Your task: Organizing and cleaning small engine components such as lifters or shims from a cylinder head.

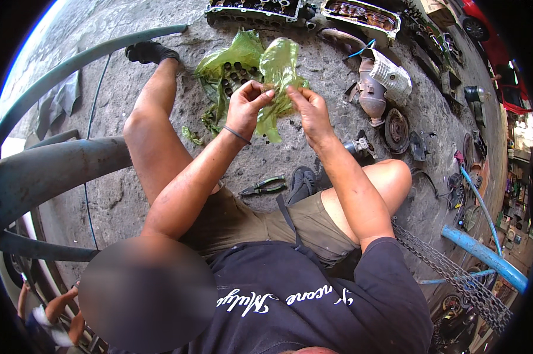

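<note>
My left hand (247, 105) and my right hand (311, 115) are raised in front of me with a crumpled, see-through green plastic bag (279, 62) between them. The left thumb and fingers pinch the bag's near part. On the right, thumb and forefinger close on its other side. Just beyond my left hand, a second spread of green plastic (243, 46) lies on the ground. Several small dark metal cylinders (235, 74) rest on it, partly hidden by the plastic and my hand. Pliers with green-and-black handles (263, 186) lie between my legs.
Engine castings (254, 10) and an open cover (363, 16) lie at the far side. To the right are a rusty exhaust part (372, 97), a round disc (397, 130) and a hanging chain (449, 271). Thick blue-grey pipes (60, 171) cross at left. Another person (48, 318) is at lower left.
</note>
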